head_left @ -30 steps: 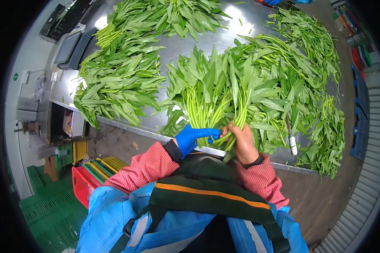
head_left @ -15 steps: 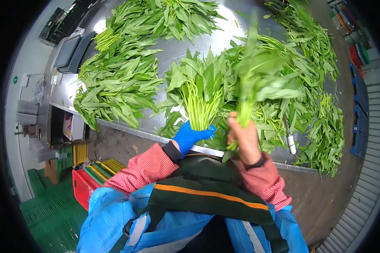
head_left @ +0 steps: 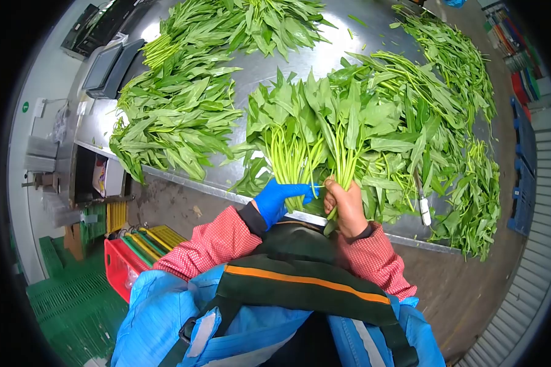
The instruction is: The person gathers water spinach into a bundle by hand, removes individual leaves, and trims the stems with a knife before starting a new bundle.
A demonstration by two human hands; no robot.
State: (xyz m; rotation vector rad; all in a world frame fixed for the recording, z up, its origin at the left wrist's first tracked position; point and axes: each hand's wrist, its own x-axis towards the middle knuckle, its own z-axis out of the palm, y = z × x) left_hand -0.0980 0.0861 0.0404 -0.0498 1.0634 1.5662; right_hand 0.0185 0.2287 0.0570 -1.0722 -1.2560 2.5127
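My left hand (head_left: 280, 197), in a blue glove, is closed round the stems of a thick bunch of water spinach (head_left: 289, 150), leaves pointing away from me. Close beside it, my bare right hand (head_left: 344, 205) grips a thinner bunch of water spinach (head_left: 348, 147) by its stems. The two hands nearly meet above the near edge of the steel table (head_left: 220, 191), and a single stem spans between their fingers. Both bunches overlap the loose leafy stems (head_left: 389, 177) lying behind and to the right.
Piles of water spinach lie at the left (head_left: 177, 116), the back (head_left: 269, 27) and the right (head_left: 471, 189). A white-handled knife (head_left: 423, 208) rests among the leaves. A scale (head_left: 107, 67) stands at the back left. Below are a red crate (head_left: 117, 266) and green pallets (head_left: 73, 312).
My right hand's bunch, raised and blurred before, is now lower and still, next to the left bunch. My hands have come closer together.
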